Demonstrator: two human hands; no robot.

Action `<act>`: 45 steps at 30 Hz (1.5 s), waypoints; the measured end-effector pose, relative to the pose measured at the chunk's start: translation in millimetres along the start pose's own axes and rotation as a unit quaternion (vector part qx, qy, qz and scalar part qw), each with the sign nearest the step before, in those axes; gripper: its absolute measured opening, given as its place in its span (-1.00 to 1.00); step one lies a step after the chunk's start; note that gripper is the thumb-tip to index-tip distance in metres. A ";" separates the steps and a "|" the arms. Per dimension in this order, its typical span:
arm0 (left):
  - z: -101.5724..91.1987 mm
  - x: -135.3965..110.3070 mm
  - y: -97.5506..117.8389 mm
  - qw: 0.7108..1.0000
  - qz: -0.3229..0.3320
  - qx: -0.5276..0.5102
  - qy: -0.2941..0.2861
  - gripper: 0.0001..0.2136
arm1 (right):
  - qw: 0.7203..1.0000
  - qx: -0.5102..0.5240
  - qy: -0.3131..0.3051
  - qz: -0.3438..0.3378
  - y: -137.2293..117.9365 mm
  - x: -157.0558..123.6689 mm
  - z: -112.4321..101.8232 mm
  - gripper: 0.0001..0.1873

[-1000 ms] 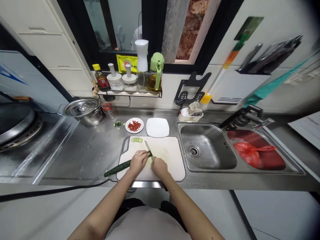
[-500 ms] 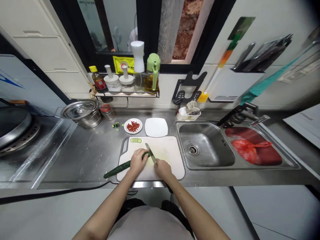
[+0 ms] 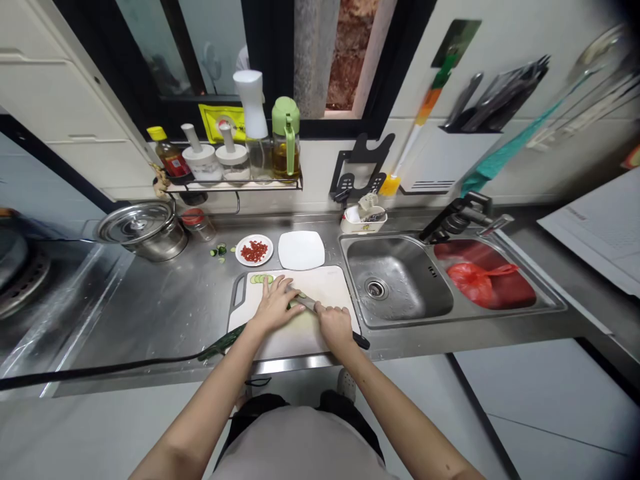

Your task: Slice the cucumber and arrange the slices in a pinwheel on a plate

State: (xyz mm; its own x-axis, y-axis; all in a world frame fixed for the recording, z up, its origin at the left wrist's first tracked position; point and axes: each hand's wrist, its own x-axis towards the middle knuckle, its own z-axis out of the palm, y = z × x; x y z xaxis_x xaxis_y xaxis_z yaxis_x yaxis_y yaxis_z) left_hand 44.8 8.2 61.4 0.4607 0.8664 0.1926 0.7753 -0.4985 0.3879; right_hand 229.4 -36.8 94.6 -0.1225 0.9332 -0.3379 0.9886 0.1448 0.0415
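Cucumber (image 3: 219, 347) beneath a spread left hand, knife blade close by

Laid aslant, with one end overhanging the left edge of the cutting board (image 3: 280, 345) onto the steel bench (image 3: 150, 300) and the other near the board's middle; partly hidden by the left hand (image 3: 274, 307) and forearm. Left fingers fanned out, palm down; exact contact with the cucumber unclear. Right hand (image 3: 336, 328) curled tightly around the knife (image 3: 307, 303), its blade directed at the left fingers, black handle end protruding toward the board's near-right corner. Near the far-left corner, a row of overlapping cucumber slices (image 3: 261, 279), just beside the left fingertips. Beyond the board's far edge, a squarish white plate (image 3: 301, 250) and, to its left, a round plate (image 3: 255, 263) bearing chopped red pieces (image 3: 254, 251). Past the right edge, a sink (image 3: 430, 293).
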 end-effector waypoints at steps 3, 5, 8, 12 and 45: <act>1.9 1.9 -1.3 1.000 0.009 0.004 -0.015 -0.66 | 1.000 0.004 -0.003 -0.008 1.7 -1.9 0.3 -0.61; 1.8 2.8 -0.7 1.000 0.017 -0.001 -0.018 -0.70 | 1.000 0.009 -0.009 -0.007 2.1 -2.8 1.0 -0.62; 0.7 3.7 1.7 0.999 0.026 -0.011 -0.023 -0.75 | 1.000 0.011 -0.016 -0.006 2.3 -3.5 2.5 -0.63; -0.3 4.9 4.6 0.998 0.036 -0.031 -0.030 -0.81 | 1.000 0.004 -0.016 -0.011 2.7 -4.5 5.7 -0.63; 8.2 16.9 -27.8 0.903 -0.379 -0.187 0.077 -0.93 | 0.996 0.051 -0.042 0.052 6.4 -0.4 14.1 -0.59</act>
State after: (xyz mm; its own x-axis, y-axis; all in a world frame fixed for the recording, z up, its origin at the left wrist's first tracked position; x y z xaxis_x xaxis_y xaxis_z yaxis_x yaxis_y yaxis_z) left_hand 34.5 36.4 46.5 -0.2291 0.9628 -0.1433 0.6293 0.2588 0.7328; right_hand 237.0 -40.8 81.7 -0.0152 0.9096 -0.4152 0.9999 0.0105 -0.0135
